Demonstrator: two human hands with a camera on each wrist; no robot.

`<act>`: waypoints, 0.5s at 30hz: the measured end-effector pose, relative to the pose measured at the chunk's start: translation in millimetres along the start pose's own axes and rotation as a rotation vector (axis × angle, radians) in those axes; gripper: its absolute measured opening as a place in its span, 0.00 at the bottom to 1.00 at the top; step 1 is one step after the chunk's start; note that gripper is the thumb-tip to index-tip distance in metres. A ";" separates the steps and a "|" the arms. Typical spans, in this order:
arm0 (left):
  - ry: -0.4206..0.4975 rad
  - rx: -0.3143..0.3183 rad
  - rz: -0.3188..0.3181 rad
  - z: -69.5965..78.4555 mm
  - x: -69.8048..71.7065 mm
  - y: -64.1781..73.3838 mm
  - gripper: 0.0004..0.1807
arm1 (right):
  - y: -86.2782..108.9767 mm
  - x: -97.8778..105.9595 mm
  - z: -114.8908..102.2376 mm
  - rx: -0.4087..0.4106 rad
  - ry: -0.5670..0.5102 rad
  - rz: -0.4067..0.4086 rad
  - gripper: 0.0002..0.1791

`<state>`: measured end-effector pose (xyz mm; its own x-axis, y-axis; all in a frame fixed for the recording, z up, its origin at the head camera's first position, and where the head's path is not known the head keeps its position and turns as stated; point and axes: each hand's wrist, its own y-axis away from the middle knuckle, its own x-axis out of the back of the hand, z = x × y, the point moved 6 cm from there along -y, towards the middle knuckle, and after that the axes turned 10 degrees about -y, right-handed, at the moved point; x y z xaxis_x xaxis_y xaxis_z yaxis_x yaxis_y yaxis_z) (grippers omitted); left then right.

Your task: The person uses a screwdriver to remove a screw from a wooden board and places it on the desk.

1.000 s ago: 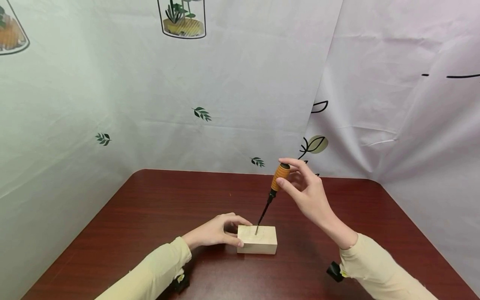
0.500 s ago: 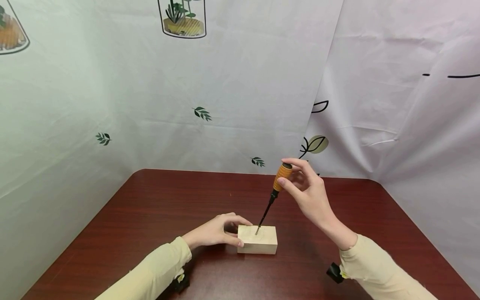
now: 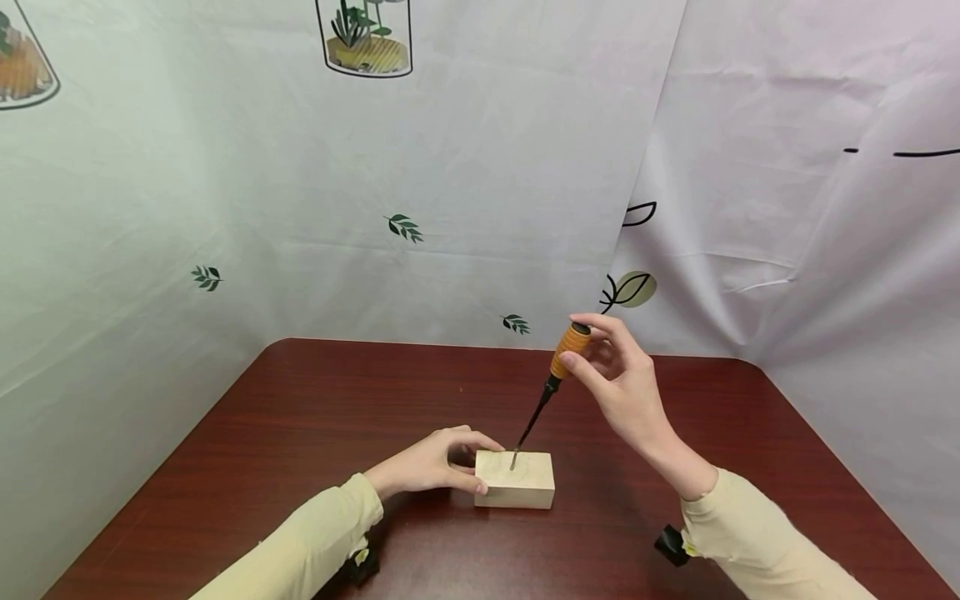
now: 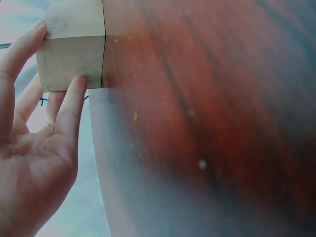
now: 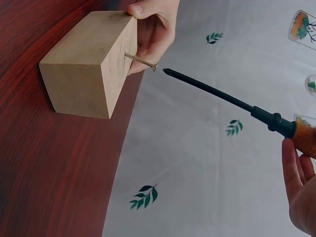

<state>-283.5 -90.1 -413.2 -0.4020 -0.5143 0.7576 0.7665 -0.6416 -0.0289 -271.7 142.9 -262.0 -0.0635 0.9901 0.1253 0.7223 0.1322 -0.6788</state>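
Note:
A pale wooden block (image 3: pixel 531 477) lies on the table, with a screw (image 5: pixel 140 60) standing partway out of its top face. My left hand (image 3: pixel 431 461) holds the block's left end, thumb on the near side and fingers at the end and far side. In my right hand (image 3: pixel 628 390) is a screwdriver (image 3: pixel 572 348) with an orange handle and black shaft, leaning to the right. Thumb and fingers grip the handle, the index finger near its butt end. The right wrist view shows a small gap between the screwdriver's tip and the screw's head.
The dark red wooden table (image 3: pixel 330 400) has rounded far corners. Behind it and at both sides hang white cloth sheets (image 3: pixel 480 167) printed with leaves and jars. A black wrist device (image 3: pixel 671 546) is under the right cuff.
My right hand has shifted slightly right, and the screwdriver's handle leans a little further that way. The left hand and the block stay in place.

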 end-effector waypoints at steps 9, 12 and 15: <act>-0.006 -0.004 0.003 -0.7 -0.8 -0.4 0.27 | 7.8 21.0 1.9 -0.077 0.134 0.064 0.24; -0.012 -0.011 0.002 -0.6 -0.4 -0.9 0.27 | 12.5 31.6 6.0 -0.119 0.155 0.076 0.23; -0.019 -0.021 0.001 -0.1 0.2 -0.8 0.27 | 17.4 40.2 10.5 -0.134 0.122 0.075 0.22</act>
<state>-284.2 -89.8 -413.1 -0.3915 -0.5043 0.7697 0.7563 -0.6528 -0.0430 -268.9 185.5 -276.3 0.0718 0.9828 0.1703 0.8079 0.0428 -0.5878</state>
